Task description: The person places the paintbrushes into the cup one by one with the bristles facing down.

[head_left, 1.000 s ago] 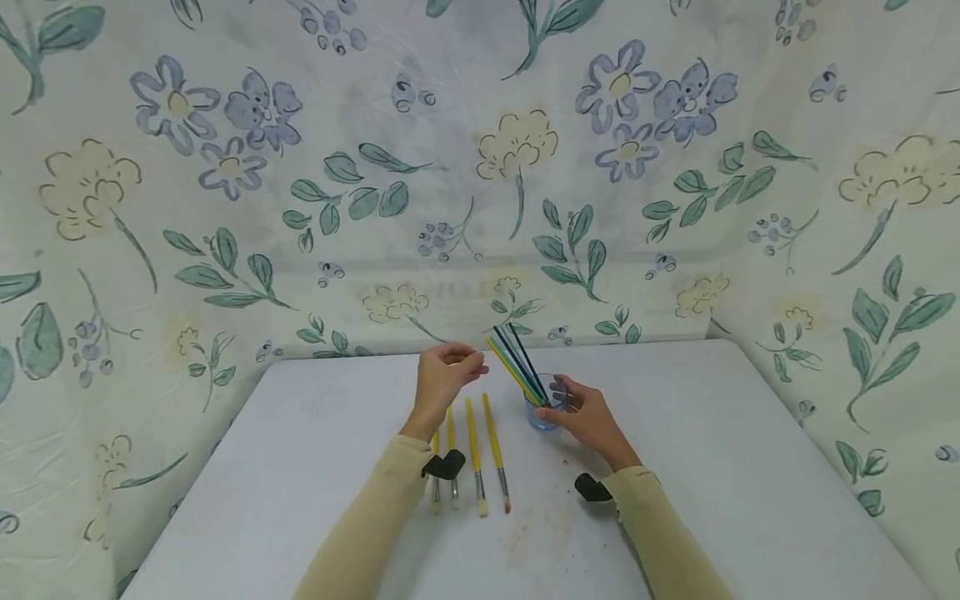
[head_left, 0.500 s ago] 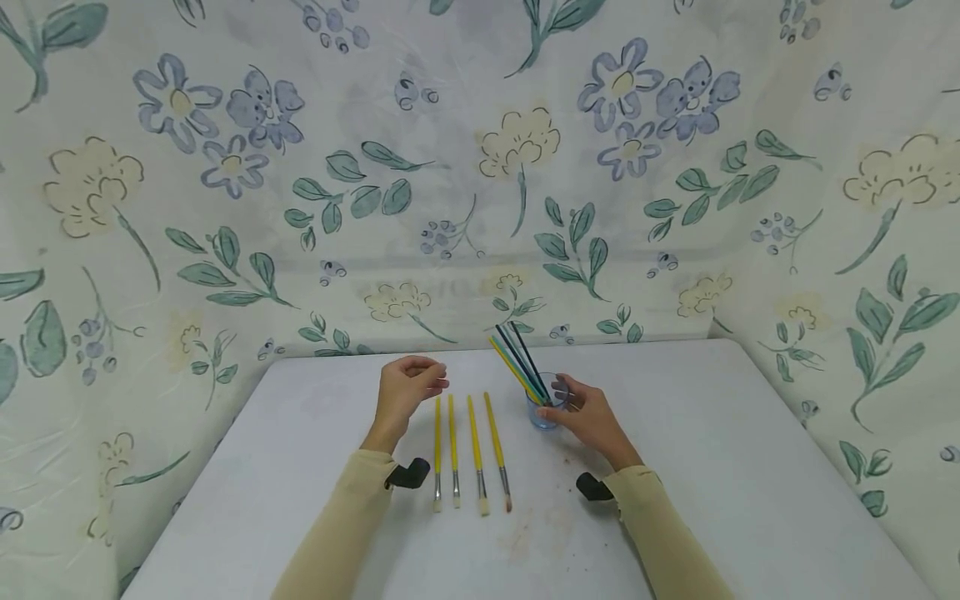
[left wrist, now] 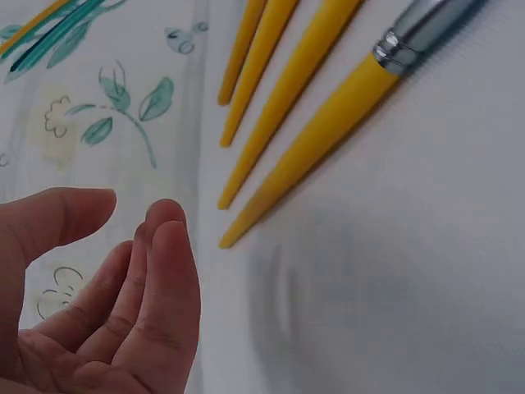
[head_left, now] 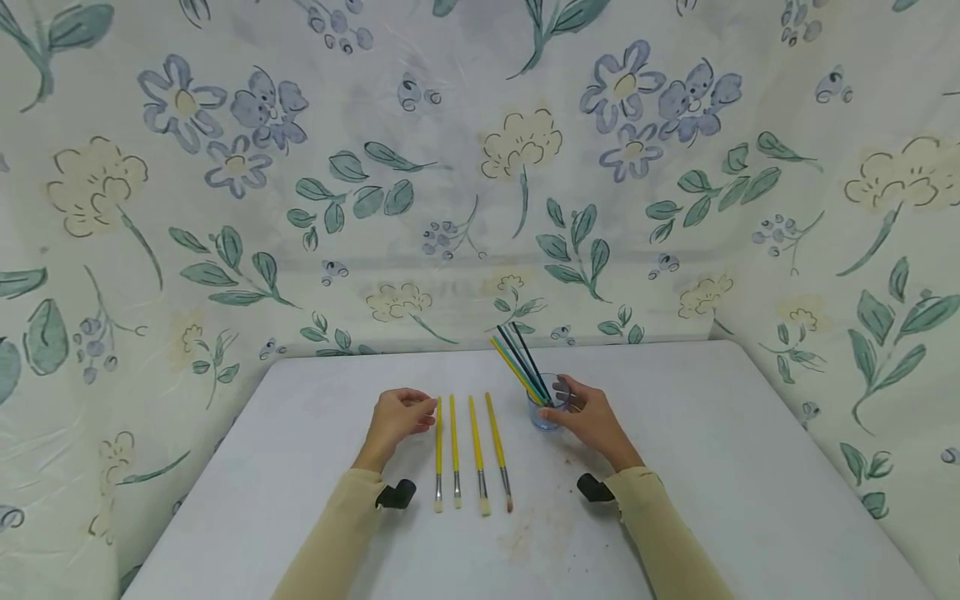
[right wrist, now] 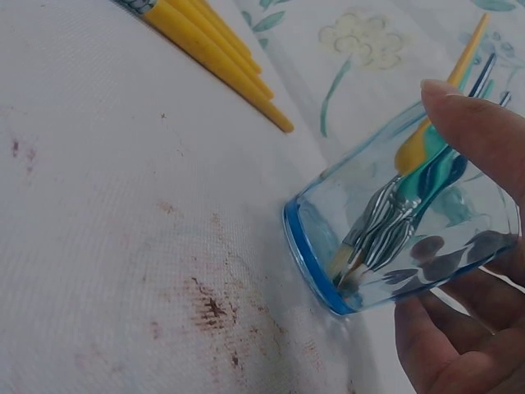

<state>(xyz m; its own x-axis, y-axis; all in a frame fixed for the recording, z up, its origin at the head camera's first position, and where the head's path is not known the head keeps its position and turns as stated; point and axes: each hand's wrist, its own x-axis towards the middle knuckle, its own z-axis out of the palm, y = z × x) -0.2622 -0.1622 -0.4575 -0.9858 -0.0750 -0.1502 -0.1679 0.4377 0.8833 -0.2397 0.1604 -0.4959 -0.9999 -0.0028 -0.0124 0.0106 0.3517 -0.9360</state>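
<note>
My left hand (head_left: 397, 421) is at the handle end of the leftmost yellow paintbrush (head_left: 438, 437). In the left wrist view its thumb and fingers (left wrist: 168, 279) are apart with nothing between them, just short of the tapered handle tip. My right hand (head_left: 596, 421) grips a clear blue-tinted glass (right wrist: 303, 258), thumb on one side and fingers round the other. Inside it several thin paintbrushes (right wrist: 410, 193) with yellow, teal and dark blue handles stand bristles down, leaning left in the head view.
Beside the leftmost brush lie more yellow paintbrushes (head_left: 476, 442) in a row, bristles toward me. Brownish stains (right wrist: 213, 308) mark the white tabletop (head_left: 675, 400) in front of the glass. A floral-patterned cloth (head_left: 480, 208) hangs behind the table.
My left hand has moved left from above the brushes, then down to the leftmost brush's handle end. The right hand and the glass have stayed in place.
</note>
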